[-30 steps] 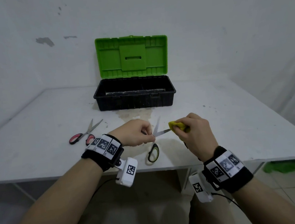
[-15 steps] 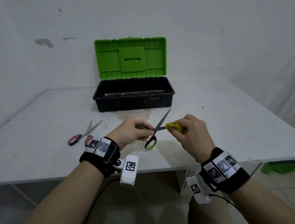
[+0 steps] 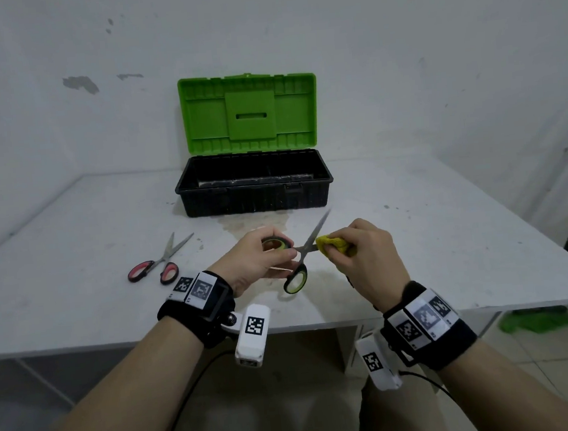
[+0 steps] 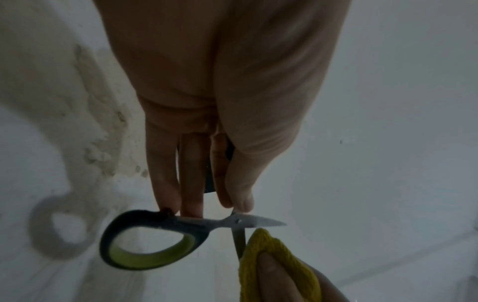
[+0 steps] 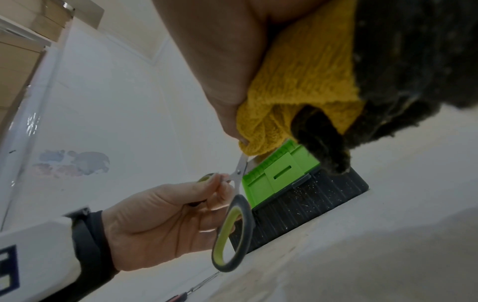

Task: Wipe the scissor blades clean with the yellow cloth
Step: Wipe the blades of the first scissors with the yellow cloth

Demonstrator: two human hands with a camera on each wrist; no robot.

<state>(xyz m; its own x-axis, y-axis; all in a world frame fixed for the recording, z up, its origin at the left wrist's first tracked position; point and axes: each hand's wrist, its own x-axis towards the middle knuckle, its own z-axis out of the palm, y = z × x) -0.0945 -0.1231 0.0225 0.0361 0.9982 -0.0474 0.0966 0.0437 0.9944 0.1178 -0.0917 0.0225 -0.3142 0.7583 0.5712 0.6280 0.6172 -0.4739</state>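
Note:
My left hand [image 3: 279,255] grips the upper handle ring of the black-and-green scissors [image 3: 307,247], held over the table's front middle. The blades are spread: one points up and right toward the toolbox, the other runs right into the yellow cloth [image 3: 331,243]. My right hand [image 3: 357,246] pinches the folded cloth around that blade close to the pivot. In the left wrist view the scissors [image 4: 196,223] show their loose handle hanging free, and the cloth [image 4: 261,241] covers the lower blade. The right wrist view shows the cloth [image 5: 305,81] bunched under my thumb.
An open toolbox [image 3: 255,197] with a green lid [image 3: 249,111] stands at the back middle of the white table [image 3: 432,236]. Red-handled scissors [image 3: 158,267] lie open to the left. A stain marks the table just behind my hands.
The scissors have swung in my left hand: the free blade now leans up-right and the loose handle has risen. The cloth has slid along the blade toward the pivot.

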